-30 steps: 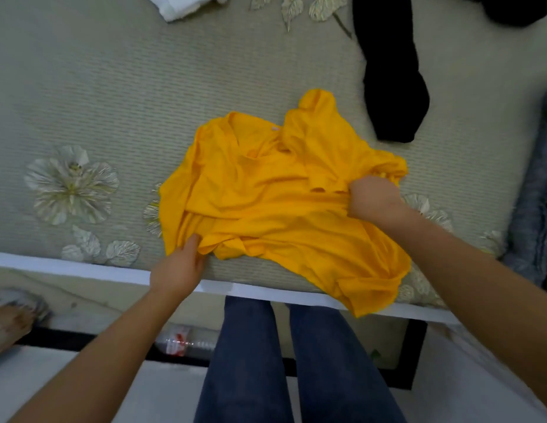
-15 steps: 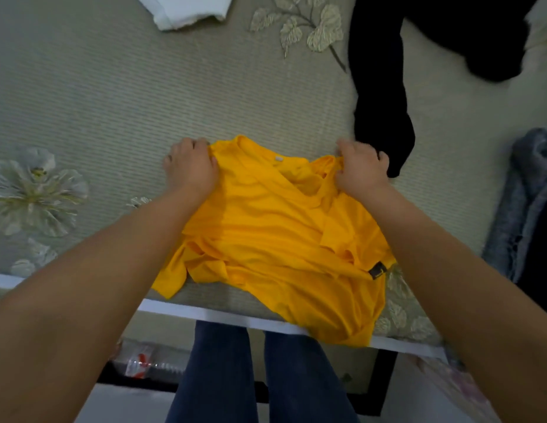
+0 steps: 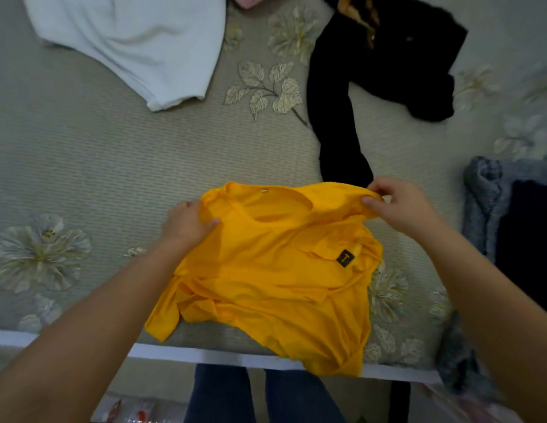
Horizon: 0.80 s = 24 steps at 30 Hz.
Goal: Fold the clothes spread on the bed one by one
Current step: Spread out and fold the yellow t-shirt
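Two hands work one yellow shirt (image 3: 275, 270), which lies crumpled at the near edge of the bed (image 3: 113, 178), its hem hanging over the white edge strip. The left hand (image 3: 186, 224) grips the shirt's left shoulder, thumb on top of the cloth. The right hand (image 3: 400, 206) pinches the right shoulder between thumb and fingers and lifts it a little. One small black tag (image 3: 345, 257) shows on the shirt's right side. Four other garments are on the bed: one white garment (image 3: 137, 41) far left, one black garment (image 3: 382, 71) far right with a strip of it reaching down to just beside the right hand, one grey knit (image 3: 486, 196) at the right edge, and a pink scrap (image 3: 249, 0) at the far edge.
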Each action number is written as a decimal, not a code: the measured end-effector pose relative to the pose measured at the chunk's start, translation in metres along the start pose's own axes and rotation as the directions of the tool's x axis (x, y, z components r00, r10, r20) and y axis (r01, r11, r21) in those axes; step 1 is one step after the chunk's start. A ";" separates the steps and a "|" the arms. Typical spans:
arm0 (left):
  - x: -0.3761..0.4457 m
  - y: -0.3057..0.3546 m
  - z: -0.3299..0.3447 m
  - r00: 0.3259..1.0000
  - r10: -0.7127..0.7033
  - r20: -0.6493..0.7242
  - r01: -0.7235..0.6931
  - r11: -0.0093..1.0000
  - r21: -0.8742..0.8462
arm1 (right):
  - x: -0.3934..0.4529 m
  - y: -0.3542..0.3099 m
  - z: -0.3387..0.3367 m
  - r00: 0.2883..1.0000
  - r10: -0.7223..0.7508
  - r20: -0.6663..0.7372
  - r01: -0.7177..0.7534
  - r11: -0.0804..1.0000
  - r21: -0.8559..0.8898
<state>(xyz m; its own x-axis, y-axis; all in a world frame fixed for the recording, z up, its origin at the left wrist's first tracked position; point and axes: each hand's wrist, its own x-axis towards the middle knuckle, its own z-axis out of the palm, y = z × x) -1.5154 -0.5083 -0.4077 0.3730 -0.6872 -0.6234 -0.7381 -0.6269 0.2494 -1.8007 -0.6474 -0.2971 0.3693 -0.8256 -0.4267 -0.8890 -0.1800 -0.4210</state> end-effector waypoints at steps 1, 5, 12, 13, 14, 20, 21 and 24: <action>0.000 0.003 0.004 1.000 0.007 -0.016 -0.006 1.000 0.030 | -0.004 0.001 -0.003 0.999 -0.025 0.023 0.025 1.000 0.010; 0.004 0.017 0.019 0.977 -0.082 -0.198 0.079 0.997 -0.022 | -0.019 0.015 -0.007 0.996 -0.077 0.043 0.078 0.997 -0.002; -0.007 0.017 0.022 0.946 -0.081 -0.313 0.001 0.969 -0.249 | -0.037 0.053 0.004 0.959 -0.010 0.282 0.058 0.985 -0.164; -0.014 0.017 0.020 0.945 -0.079 -0.318 -0.024 0.951 -0.308 | -0.039 0.055 0.009 0.965 0.009 0.261 0.033 0.987 -0.156; -0.021 0.016 0.018 0.946 -0.066 -0.317 -0.054 0.933 -0.355 | -0.040 0.056 0.014 0.972 0.022 0.234 0.007 0.992 -0.125; -0.075 -0.008 0.018 0.955 0.071 -0.286 -0.194 0.882 -0.430 | -0.059 0.059 0.033 0.989 0.014 0.147 -0.031 0.993 0.113; -0.081 -0.011 0.016 0.948 0.073 -0.309 -0.209 0.876 -0.434 | -0.062 0.057 0.031 0.989 0.009 0.148 -0.031 0.989 0.145; -0.095 -0.011 -0.003 0.901 0.025 -0.433 -0.241 0.860 -0.451 | -0.069 0.038 0.019 0.985 0.002 0.171 -0.036 0.980 0.195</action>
<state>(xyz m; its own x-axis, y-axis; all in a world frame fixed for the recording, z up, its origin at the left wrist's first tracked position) -1.5408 -0.4371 -0.3495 0.5609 -0.7940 -0.2346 -0.4708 -0.5390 0.6985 -1.8545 -0.5872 -0.2995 0.4081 -0.7224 -0.5582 -0.8318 -0.0423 -0.5534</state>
